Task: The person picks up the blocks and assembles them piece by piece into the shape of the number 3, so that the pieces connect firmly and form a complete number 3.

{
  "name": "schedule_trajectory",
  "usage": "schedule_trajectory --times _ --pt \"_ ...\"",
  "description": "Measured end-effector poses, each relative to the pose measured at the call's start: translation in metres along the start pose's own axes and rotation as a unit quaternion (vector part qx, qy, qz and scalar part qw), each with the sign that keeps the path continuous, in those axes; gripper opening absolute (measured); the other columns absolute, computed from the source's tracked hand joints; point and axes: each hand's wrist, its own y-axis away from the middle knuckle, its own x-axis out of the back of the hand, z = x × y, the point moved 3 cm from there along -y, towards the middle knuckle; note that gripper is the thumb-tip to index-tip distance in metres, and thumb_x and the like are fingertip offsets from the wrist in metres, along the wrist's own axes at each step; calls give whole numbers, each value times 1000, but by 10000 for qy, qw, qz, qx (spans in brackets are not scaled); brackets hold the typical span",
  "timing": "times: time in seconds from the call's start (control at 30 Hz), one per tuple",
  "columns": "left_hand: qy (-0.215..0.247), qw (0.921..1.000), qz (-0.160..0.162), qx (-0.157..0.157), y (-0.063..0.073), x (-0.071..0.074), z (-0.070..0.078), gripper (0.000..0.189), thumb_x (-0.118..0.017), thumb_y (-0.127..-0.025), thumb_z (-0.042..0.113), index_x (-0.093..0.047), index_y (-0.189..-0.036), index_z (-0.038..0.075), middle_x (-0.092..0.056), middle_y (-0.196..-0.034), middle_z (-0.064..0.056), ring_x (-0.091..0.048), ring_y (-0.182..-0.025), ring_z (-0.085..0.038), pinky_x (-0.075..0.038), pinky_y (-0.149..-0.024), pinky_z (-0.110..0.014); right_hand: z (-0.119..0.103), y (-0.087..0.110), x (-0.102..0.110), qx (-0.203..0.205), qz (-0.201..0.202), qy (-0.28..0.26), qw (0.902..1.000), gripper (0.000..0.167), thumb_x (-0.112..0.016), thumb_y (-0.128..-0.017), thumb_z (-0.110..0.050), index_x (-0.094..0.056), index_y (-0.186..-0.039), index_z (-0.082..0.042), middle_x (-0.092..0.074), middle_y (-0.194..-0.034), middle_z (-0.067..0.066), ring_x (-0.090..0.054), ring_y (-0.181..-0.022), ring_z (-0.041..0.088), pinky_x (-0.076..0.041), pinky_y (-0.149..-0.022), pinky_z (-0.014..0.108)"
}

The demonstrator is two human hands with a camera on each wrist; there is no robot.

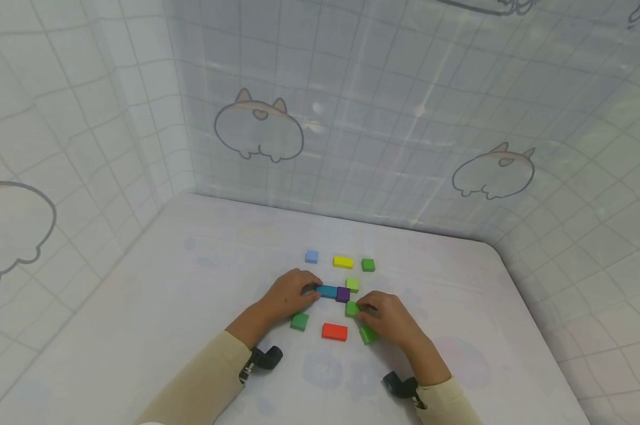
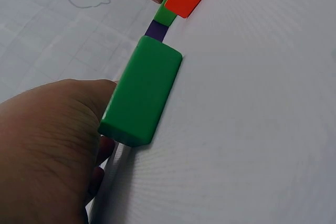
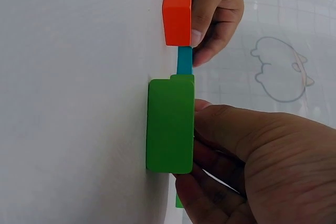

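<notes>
My left hand pinches the left end of a blue block between thumb and fingers. A purple block sits against the right end of that blue block. The fingers of my right hand hold a green block just below the purple one. A lime block lies at the purple block's upper right. Close under my right hand is another green block; it fills much of the right wrist view and hides the held one. Beside my left wrist lies a darker green block.
Nearer me, between the hands, lies a red block. Behind the hands stand a light blue block, a yellow block and a green block in a row. Grid-patterned walls enclose the white table.
</notes>
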Motion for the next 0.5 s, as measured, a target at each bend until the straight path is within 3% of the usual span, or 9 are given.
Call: schedule_trajectory --times 0.5 --pt "49 10000 -33 44 0 1 1 29 -68 -94 34 -70 -121 22 -67 -118 7 -58 -110 -12 -50 -98 -36 -1 -2 0 51 -16 17 10000 25 -78 -87 -22 -75 -111 -15 -71 -105 -6 -65 -102 13 -56 -91 37"
